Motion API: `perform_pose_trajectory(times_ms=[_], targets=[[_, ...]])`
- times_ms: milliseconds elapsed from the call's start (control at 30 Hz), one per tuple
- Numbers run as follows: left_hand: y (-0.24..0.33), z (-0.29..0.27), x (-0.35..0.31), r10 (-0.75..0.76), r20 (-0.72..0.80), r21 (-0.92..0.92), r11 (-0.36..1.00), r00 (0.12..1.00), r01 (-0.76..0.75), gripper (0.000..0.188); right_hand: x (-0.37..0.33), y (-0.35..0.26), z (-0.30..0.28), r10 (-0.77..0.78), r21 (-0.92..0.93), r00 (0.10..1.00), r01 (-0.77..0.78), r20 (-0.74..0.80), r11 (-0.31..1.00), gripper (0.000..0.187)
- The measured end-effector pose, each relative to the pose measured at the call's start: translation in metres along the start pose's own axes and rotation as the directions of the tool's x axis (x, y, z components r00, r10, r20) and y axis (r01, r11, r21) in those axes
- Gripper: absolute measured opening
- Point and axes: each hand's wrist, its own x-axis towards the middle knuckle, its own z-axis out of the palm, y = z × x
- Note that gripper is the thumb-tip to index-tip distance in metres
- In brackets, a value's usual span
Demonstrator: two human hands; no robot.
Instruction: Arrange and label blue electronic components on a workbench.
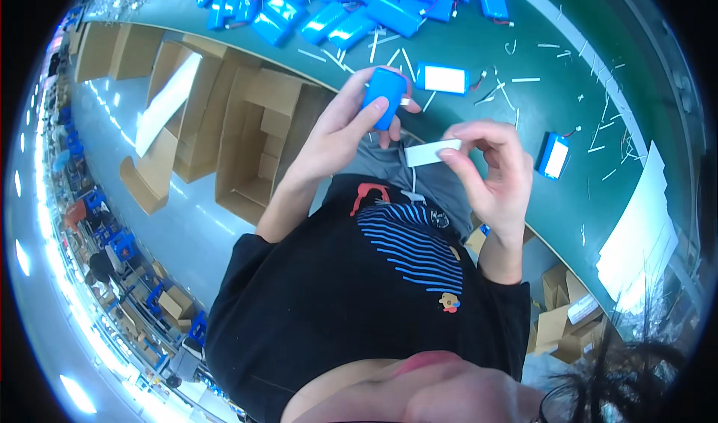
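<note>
Gripping a blue battery pack [386, 96], the left hand [340, 135] is being held up just above the near edge of the green bench [523, 191], its fingers and thumb curled closed around the pack's lower half. A white strip [432, 152] is being pinched between thumb and forefinger of the right hand [490, 176], whose other fingers are being kept loosely bent; the strip is being held flat, just below and to the right of the pack, apart from it. Behind the hands, a second pack with a white label [443, 79] is being seen lying face up on the bench, and a third labelled pack [554, 156] is lying further right, each with thin red and black leads. A heap of blue packs [336, 8] is being shown at the far edge, with white paper scraps [523, 80] scattered across the green surface. Open cardboard boxes [247, 139] are being seen on the floor to the left, below the bench.
</note>
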Motion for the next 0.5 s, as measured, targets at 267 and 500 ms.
perform_pose_trajectory(times_ms=[267, 500], targets=[[-0.019, 0.015, -0.020, -0.236, 0.103, -0.196, 0.948, 0.966, 0.252, 0.073, 0.020, -0.010, 0.009, -0.137, -0.334, 0.934, 0.250, 0.329, 0.909, 0.029], [-0.023, 0.016, -0.019, -0.233, 0.212, -0.235, 0.930, 0.949, 0.281, 0.076, 0.017, -0.006, 0.007, -0.057, -0.394, 0.943, 0.191, 0.327, 0.899, 0.025]])
